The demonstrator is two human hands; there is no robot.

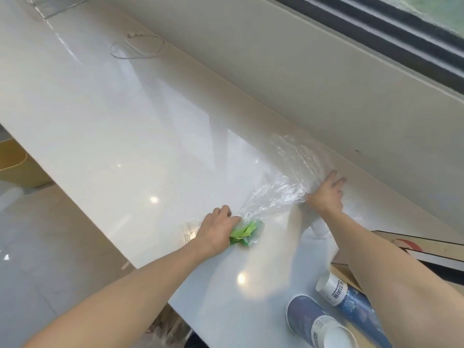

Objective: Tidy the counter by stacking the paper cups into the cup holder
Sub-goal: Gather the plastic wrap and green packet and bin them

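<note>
The paper cups (334,312) lie on their sides at the near right corner of the counter (125,136), two dark blue ones with white bands: one (316,320) nearest the viewer with its white inside showing, the other (346,297) just beyond it and partly under the right forearm. Their long axes run roughly from the counter's middle toward its near right end. Taking the cups as the landmark, both hands are well beyond them, farther along the counter. The right hand (326,194) is the nearer of the two, its arm passing right over the cups; it is spread open, fingers on a clear plastic wrap (283,177). The left hand (217,227) is farther left of the cups, closed around the bunched end of that wrap and some green paper (244,232). No cup holder can be made out for sure, so reaching the cups likely means drawing the right hand back toward the body
</note>
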